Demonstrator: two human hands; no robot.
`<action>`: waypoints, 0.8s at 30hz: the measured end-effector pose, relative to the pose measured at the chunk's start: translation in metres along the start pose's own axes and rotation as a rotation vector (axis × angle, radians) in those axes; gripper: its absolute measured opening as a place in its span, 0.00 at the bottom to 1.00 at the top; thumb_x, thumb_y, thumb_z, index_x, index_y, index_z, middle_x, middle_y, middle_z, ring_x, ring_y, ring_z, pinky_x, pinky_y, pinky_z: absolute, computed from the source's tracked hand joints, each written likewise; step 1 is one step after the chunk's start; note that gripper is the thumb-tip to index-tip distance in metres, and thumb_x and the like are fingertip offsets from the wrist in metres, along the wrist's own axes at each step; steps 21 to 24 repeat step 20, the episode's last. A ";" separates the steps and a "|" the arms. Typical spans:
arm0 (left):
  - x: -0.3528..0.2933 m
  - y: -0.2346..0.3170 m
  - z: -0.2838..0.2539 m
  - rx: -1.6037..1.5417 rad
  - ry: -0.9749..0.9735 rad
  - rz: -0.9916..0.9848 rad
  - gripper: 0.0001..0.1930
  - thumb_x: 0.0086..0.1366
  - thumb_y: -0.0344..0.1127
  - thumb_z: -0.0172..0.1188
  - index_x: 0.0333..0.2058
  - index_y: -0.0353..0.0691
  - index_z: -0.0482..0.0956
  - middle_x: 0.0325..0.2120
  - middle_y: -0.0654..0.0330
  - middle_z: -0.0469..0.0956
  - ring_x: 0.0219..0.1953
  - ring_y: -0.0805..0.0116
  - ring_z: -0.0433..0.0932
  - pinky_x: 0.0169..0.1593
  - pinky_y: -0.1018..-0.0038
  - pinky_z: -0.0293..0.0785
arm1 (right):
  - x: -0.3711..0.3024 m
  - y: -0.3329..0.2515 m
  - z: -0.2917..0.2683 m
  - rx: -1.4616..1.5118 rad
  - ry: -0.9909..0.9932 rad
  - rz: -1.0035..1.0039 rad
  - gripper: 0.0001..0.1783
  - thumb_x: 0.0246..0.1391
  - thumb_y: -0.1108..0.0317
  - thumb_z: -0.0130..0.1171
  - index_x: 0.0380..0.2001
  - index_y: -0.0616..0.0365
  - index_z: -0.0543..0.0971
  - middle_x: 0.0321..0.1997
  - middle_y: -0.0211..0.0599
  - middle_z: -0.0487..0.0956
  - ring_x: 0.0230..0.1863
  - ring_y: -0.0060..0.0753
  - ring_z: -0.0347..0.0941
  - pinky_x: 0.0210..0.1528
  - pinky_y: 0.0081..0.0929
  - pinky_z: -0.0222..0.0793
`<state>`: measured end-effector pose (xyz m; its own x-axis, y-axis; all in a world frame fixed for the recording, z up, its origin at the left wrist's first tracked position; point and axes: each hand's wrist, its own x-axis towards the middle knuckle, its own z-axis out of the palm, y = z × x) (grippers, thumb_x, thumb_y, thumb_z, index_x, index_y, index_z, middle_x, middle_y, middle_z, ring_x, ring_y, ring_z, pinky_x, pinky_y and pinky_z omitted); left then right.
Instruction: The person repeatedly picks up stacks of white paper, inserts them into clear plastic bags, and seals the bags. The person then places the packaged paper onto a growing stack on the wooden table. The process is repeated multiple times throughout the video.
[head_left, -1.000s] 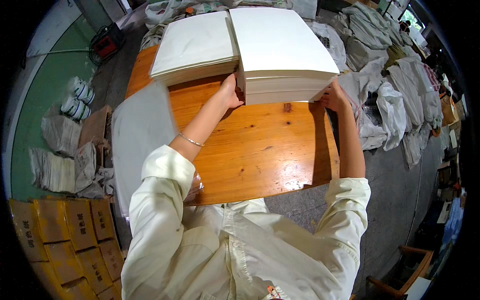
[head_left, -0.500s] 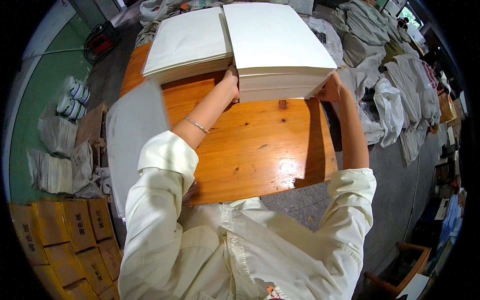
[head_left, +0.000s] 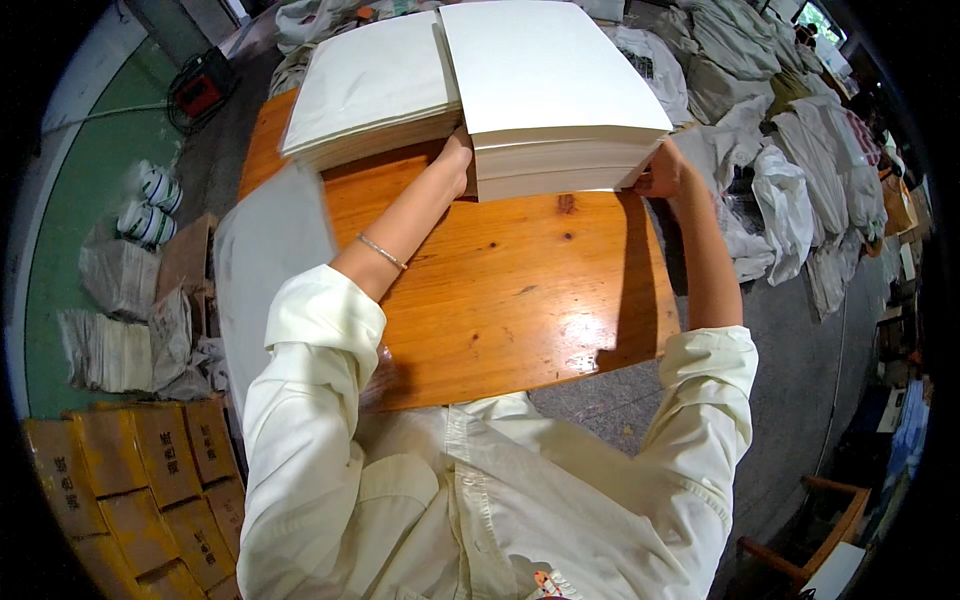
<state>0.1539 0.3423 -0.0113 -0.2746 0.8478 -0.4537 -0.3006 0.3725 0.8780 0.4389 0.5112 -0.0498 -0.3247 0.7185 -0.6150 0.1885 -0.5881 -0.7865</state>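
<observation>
A thick stack of white paper [head_left: 555, 70] rests on the far part of an orange-brown wooden table [head_left: 500, 290]. My left hand [head_left: 458, 160] is at its near left corner, the fingers mostly hidden in the gap beside it. At the near right corner my right hand [head_left: 662, 172] has its fingers bent against the stack's side. Between them the two hands grip the stack. A lower, slightly wrinkled paper pile [head_left: 375, 80] lies close along its left side, nearest my left hand.
A translucent plastic sheet [head_left: 275, 230] hangs over the table's left edge. Yellow-brown cartons [head_left: 140, 480] are piled at the lower left. Grey-white covered bundles [head_left: 740, 120] crowd the right and far sides. A wooden frame [head_left: 835, 520] stands at the lower right.
The view has shifted slightly. Both hands stay at the corners of the same stack; the right hand's fingers have moved a little along its near corner.
</observation>
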 end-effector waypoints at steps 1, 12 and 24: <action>0.003 -0.001 -0.003 0.010 0.004 -0.013 0.26 0.70 0.50 0.36 0.53 0.33 0.65 0.46 0.48 0.73 0.45 0.59 0.76 0.45 0.66 0.77 | -0.001 -0.001 0.002 0.027 0.018 0.014 0.52 0.43 0.28 0.45 0.60 0.60 0.60 0.63 0.49 0.59 0.61 0.51 0.57 0.59 0.53 0.54; 0.022 -0.013 -0.019 0.053 -0.047 0.027 0.28 0.68 0.52 0.40 0.53 0.31 0.65 0.47 0.46 0.71 0.46 0.60 0.75 0.44 0.68 0.77 | 0.014 0.001 0.006 0.078 0.072 0.024 0.48 0.45 0.29 0.45 0.58 0.58 0.64 0.60 0.49 0.62 0.59 0.49 0.60 0.56 0.53 0.59; 0.053 -0.029 -0.022 -0.001 -0.143 0.101 0.32 0.66 0.56 0.44 0.54 0.30 0.63 0.49 0.45 0.69 0.48 0.58 0.74 0.44 0.65 0.77 | 0.041 0.001 -0.026 0.062 -0.090 0.057 0.45 0.48 0.32 0.44 0.59 0.56 0.63 0.61 0.49 0.63 0.60 0.50 0.59 0.57 0.55 0.58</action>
